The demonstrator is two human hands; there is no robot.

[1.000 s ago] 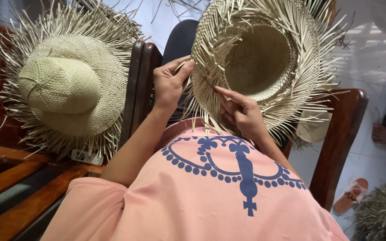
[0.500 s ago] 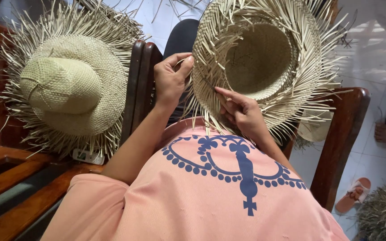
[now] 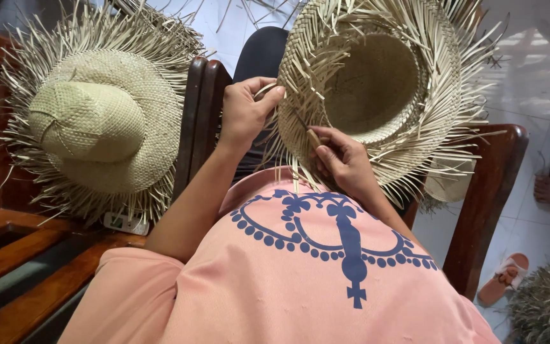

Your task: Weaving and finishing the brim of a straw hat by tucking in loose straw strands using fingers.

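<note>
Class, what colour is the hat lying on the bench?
Pale straw-beige hat, woven, with a frayed brim; head view.

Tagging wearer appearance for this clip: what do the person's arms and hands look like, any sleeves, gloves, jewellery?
Both forearms are bare. No gloves, rings or watch show on the left hand or right hand. A short-sleeved salmon-pink shirt with a dark blue beaded-loop print is worn.

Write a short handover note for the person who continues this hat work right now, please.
Left hand: pinching the brim edge of the hat, which is held with its hollow side facing you.
Right hand: holding a thin tool against the brim.
Done: crown and most of the brim look woven.
Left: loose straw ends stick out all around the brim.
Second hat rests on the bench, also fringed.
</note>
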